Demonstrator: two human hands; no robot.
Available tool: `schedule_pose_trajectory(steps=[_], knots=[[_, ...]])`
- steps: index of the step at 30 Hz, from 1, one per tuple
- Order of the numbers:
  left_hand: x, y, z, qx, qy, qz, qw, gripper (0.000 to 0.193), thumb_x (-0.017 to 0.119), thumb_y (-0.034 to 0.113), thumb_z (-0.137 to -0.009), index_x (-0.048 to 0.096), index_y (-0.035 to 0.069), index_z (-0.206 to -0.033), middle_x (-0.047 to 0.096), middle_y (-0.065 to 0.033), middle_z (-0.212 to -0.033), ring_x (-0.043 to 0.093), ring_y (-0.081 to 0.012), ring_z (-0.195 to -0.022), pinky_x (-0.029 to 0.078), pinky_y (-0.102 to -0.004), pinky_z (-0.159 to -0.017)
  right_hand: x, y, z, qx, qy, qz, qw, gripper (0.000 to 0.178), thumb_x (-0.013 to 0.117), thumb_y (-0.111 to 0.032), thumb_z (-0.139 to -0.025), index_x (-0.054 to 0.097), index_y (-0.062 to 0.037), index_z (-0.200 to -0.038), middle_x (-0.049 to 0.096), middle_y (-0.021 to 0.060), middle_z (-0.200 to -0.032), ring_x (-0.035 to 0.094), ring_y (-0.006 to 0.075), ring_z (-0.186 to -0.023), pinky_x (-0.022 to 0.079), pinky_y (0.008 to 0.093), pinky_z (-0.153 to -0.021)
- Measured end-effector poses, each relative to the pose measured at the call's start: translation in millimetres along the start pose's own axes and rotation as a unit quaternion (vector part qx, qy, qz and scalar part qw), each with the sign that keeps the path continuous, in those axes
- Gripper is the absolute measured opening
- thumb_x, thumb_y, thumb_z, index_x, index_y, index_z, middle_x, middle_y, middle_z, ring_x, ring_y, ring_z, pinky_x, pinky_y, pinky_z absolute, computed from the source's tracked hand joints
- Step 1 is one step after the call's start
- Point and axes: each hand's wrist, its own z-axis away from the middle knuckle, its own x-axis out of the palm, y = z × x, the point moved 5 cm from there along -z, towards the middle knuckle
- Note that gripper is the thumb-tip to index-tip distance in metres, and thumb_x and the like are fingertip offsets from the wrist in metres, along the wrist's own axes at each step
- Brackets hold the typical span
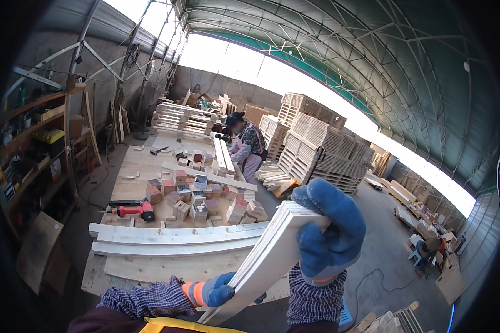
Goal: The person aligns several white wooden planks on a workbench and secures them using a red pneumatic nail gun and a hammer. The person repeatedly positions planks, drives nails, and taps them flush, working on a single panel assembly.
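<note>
A short stack of flat wooden boards (269, 258) is tilted up in front of me, its upper end leaning to the right. My right hand (333, 233), in a blue work glove, is closed around the top end. Lower down, my left hand (214, 291), gloved in blue, grey and orange, grips the near left edge of the boards. Long pale planks (172, 237) lie across the near part of the wooden worktable (129, 188), just beyond my left hand. Several wood blocks (182, 211) are clustered behind those planks, with a red power tool (136, 211) to their left.
Across the table a co-worker (250, 144) bends over two long planks (224, 158). Stacked pallets (325, 147) rise behind at the right. Shelves with tools (33, 141) line the left wall. A cable (378, 280) lies on the floor at right, near a wood pile (397, 322).
</note>
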Motion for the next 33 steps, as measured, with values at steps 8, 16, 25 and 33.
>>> schedule_pose_trajectory(steps=[8, 16, 25, 33], knots=[[5.2, 4.6, -3.1, 0.029, -0.019, 0.021, 0.999, 0.093, 0.075, 0.05, -0.079, 0.035, -0.002, -0.144, 0.053, -0.016, -0.13, 0.054, -0.0249, -0.117, 0.042, -0.0385, -0.1, 1.2, -3.5, -3.2, 0.006, -0.051, 0.012, 0.999, 0.049, 0.067, -0.002, -0.084, 0.052, 0.0033, -0.13, 0.064, 0.0218, -0.117, 0.065, 0.0262, -0.104, 0.052, 0.0355, -0.09], [12.3, 26.2, -10.1, -0.021, 0.016, -0.107, 0.994, 0.066, 0.076, 0.01, -0.075, 0.049, 0.001, -0.135, 0.059, -0.0134, -0.123, 0.058, -0.0217, -0.112, 0.045, -0.0356, -0.097, 1.9, -2.3, -2.3, -0.019, -0.075, 0.038, 0.996, 0.054, 0.068, -0.005, -0.085, 0.047, -0.0006, -0.135, 0.063, 0.023, -0.123, 0.065, 0.0294, -0.11, 0.051, 0.0389, -0.094], [7.8, 19.8, -3.8, 0.002, 0.029, -0.123, 0.992, 0.058, 0.07, 0.006, -0.079, 0.049, 0.0, -0.133, 0.062, -0.0143, -0.118, 0.06, -0.0222, -0.108, 0.047, -0.0349, -0.093, 3.8, -5.7, -1.4, -0.017, -0.064, 0.046, 0.997, 0.052, 0.068, -0.004, -0.086, 0.048, -0.0007, -0.134, 0.063, 0.0219, -0.123, 0.065, 0.0291, -0.109, 0.051, 0.0389, -0.094], [9.1, 13.6, -3.3, -0.013, 0.027, -0.117, 0.993, 0.071, 0.069, 0.008, -0.078, 0.039, 0.003, -0.142, 0.056, -0.0154, -0.128, 0.057, -0.0256, -0.113, 0.047, -0.0389, -0.095, 2.3, -9.5, -0.6, -0.011, -0.054, 0.035, 0.998, 0.051, 0.067, -0.005, -0.086, 0.049, 0.0, -0.133, 0.064, 0.0214, -0.121, 0.066, 0.0276, -0.107, 0.051, 0.038, -0.092]])
